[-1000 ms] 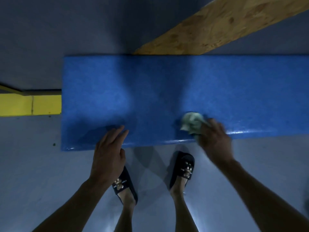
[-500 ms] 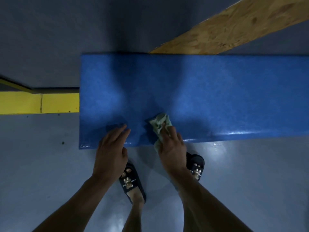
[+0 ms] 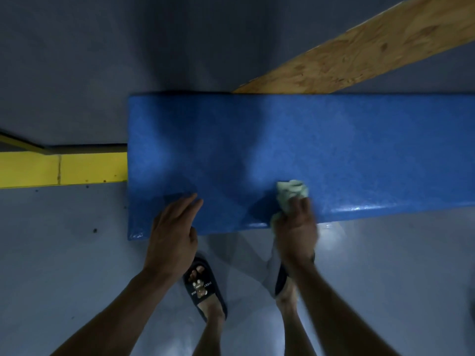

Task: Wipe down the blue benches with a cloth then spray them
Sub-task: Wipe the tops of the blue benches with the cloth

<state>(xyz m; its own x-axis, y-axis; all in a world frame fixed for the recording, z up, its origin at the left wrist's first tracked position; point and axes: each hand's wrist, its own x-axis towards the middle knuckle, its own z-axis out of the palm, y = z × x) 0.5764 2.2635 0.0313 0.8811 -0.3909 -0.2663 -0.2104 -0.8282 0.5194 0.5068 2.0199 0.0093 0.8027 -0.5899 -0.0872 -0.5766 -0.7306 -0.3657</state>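
A blue bench (image 3: 334, 150) runs across the middle of the view, its left end in sight and its right end beyond the frame. My right hand (image 3: 295, 227) grips a crumpled pale green cloth (image 3: 291, 194) and holds it against the bench top near the front edge. My left hand (image 3: 174, 227) rests flat on the bench's front edge near the left end, fingers straight. No spray bottle is in view.
A wooden board (image 3: 359, 50) slants away behind the bench at the upper right. A yellow ledge (image 3: 64, 169) butts against the bench's left end. My feet in dark slippers (image 3: 203, 286) stand on the grey floor (image 3: 64, 265) just before the bench.
My right hand has swept the cloth left along the front edge and then a little back to the right. The view has shifted, so the bench's left end sits further right. My left hand stays put.
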